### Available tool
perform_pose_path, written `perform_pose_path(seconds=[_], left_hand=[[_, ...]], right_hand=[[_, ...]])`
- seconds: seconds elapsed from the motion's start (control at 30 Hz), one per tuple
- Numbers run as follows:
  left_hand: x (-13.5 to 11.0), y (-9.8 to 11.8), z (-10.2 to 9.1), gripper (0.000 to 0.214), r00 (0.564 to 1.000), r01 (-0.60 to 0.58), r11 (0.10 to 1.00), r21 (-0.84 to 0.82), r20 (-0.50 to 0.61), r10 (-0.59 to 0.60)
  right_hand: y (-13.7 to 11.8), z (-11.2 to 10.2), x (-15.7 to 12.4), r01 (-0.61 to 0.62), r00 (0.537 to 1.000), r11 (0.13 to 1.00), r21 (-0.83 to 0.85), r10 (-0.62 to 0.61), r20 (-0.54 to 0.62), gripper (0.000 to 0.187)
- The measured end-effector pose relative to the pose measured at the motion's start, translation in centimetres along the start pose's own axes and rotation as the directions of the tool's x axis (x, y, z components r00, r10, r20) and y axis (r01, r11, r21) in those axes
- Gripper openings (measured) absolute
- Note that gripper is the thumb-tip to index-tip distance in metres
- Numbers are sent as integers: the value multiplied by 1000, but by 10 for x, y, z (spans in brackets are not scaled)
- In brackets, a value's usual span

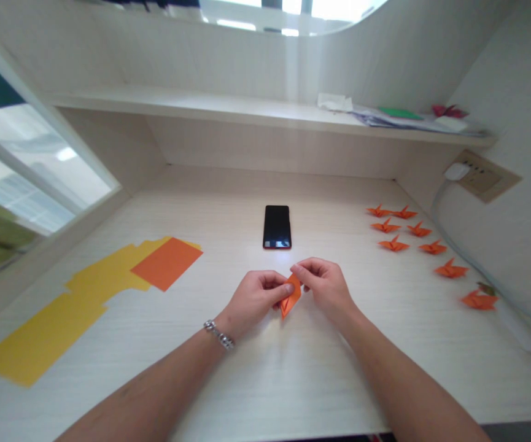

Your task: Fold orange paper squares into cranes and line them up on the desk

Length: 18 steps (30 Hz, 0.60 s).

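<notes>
A small folded orange paper piece (291, 296) is held between both hands just above the pale wooden desk (265, 368). My left hand (255, 296), with a metal bracelet at the wrist, pinches its left side. My right hand (324, 283) pinches its upper right edge with thumb and fingertips. Both hands are closed on the paper. A black phone (277, 226) lies flat just beyond the hands.
Several finished orange paper cranes (407, 236) stand in rows at the right. An orange sheet (167, 263) lies on yellow sheets (62, 313) at the left. A shelf (256, 113) above holds papers. A wall socket with a white plug (458, 172) is on the right wall.
</notes>
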<state>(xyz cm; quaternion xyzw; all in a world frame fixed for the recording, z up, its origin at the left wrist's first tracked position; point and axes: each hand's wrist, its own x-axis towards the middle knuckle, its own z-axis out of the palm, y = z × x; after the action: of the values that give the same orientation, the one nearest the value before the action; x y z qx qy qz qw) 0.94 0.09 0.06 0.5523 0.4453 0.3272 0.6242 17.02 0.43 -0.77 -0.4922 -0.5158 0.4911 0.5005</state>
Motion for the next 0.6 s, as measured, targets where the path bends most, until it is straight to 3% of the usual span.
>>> perform_pose_path(seconds=[0.17,0.3,0.5,0.6], left_hand=[[1,0,0,21,1000,-2,1000,0,-22,2],[1,0,1,25,999,-23,1000,-20,-46,22],[3,-3,1,32,999,-32,989,-144,-40,27],[4,-3,0,31,996,-52,992,-118,-81,42]], right_hand=[[1,0,1,36,999,999,-22,-36,20,24],[-1,-1,0,79,995,986,-149,-69,76,15],[-4,-1,-3,121,990,981,-154,-130,-49,14],[-3,-1,-1,95,995,989,-114,-99,-28,16]])
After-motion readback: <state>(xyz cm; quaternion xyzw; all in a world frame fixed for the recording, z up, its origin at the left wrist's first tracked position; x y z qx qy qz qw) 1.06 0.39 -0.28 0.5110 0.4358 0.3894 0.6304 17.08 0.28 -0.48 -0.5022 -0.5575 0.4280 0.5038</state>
